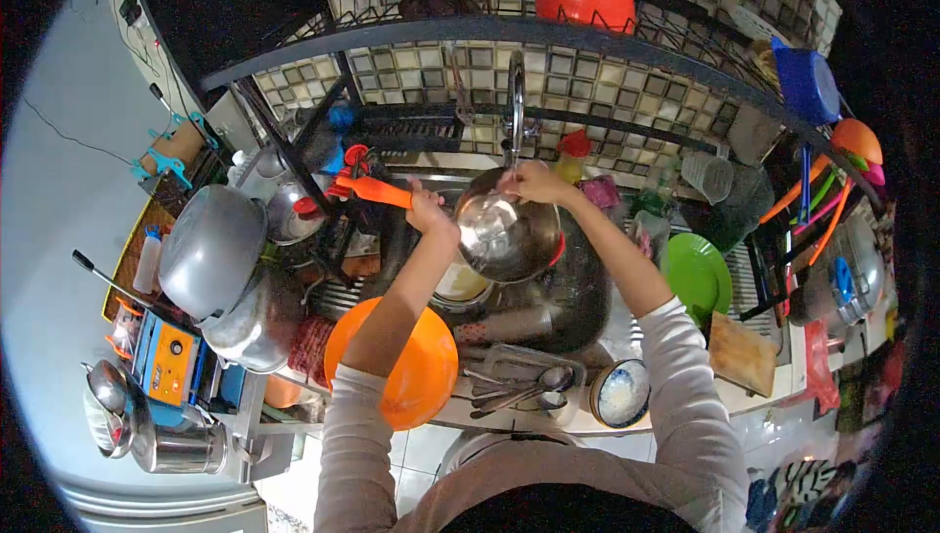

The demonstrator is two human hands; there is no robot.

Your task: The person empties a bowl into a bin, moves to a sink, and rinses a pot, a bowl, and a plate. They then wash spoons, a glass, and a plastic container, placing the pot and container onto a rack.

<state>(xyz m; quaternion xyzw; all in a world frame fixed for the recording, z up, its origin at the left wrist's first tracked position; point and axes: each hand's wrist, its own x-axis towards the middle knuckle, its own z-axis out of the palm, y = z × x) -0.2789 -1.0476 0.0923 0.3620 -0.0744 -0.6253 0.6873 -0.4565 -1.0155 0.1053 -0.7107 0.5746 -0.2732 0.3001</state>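
Note:
A shiny metal frying pan (509,230) is tilted over the sink, its bright inside facing me. My left hand (429,212) is wrapped round the base of its orange handle (377,190), which points left. At the pan's upper rim, just below the faucet (516,107), is my right hand (532,184), with its fingers curled in against the pan. What those fingers hold, if anything, is hidden. Under the pan, the dark sink (578,308) holds a pale bowl (462,281) and other dishes.
An orange basin (421,367) stands beneath my left forearm. Spoons (519,394) and stacked bowls (622,394) line the front edge. Right of the sink are a green plate (697,274) and a wooden board (741,355). A black rack bar (490,32) crosses above; large pots (213,249) stand left.

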